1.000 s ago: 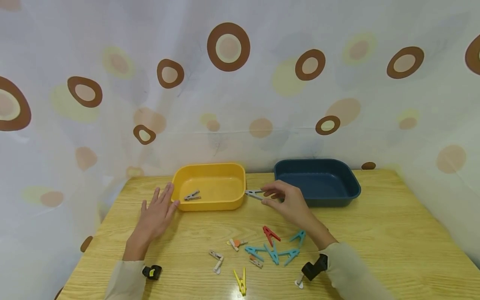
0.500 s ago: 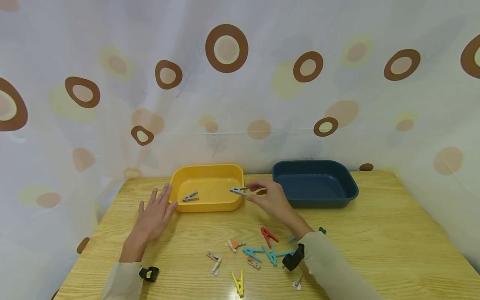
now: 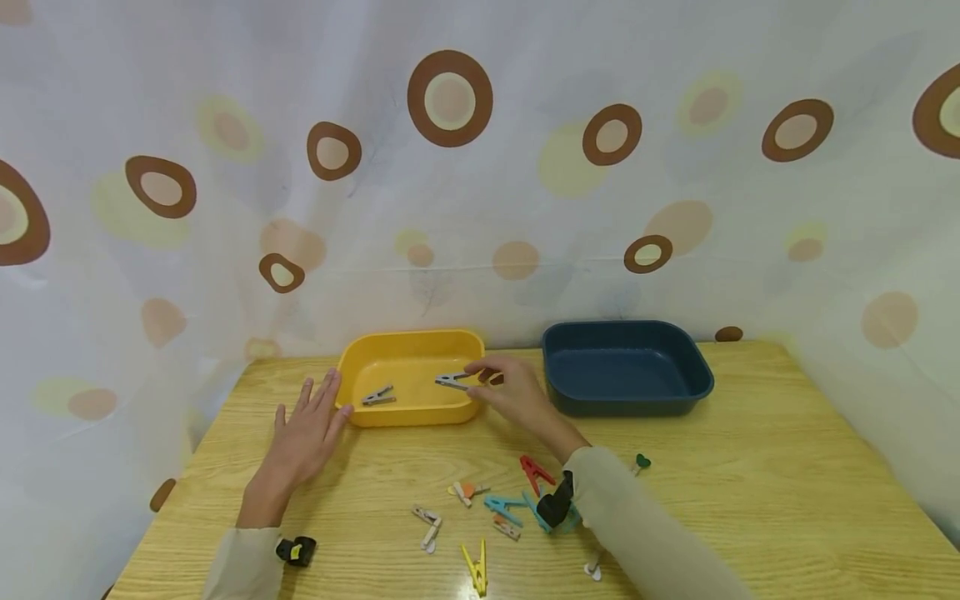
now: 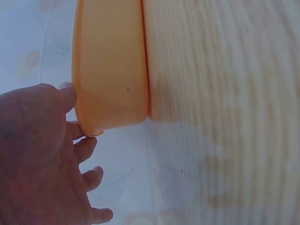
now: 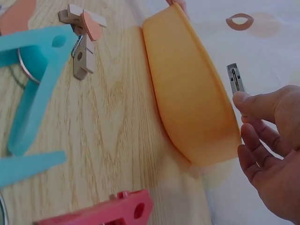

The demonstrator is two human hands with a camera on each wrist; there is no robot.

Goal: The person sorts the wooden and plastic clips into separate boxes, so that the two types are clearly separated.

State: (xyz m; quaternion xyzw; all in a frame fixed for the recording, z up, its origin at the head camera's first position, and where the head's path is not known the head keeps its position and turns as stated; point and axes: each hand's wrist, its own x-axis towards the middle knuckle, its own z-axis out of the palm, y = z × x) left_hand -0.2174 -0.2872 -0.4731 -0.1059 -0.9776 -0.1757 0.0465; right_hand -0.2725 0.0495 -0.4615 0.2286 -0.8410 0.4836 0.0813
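A grey clothespin (image 3: 452,381) is pinched between the thumb and fingers of my right hand (image 3: 513,394), over the right part of the yellow tray (image 3: 408,416). In the right wrist view the clothespin (image 5: 235,77) points up beyond the tray's rim. A second grey clothespin (image 3: 378,396) lies inside the tray, toward its left front. My left hand (image 3: 306,433) touches the tray's left edge, its fingers spread and fairly straight. The left wrist view has that hand (image 4: 40,150) at the corner of the tray (image 4: 110,65).
A dark blue tray (image 3: 626,408) stands to the right at the back. Loose on the wooden table (image 3: 757,483) lie a red clothespin (image 3: 536,473), a yellow clothespin (image 3: 476,568), several blue ones (image 3: 504,505) and small wooden ones (image 3: 429,525). My right forearm covers some. A patterned curtain (image 3: 525,208) hangs behind.
My right hand has moved left with the grey clothespin, from the gap between the trays to over the yellow tray. The left hand has stayed at the tray's edge.
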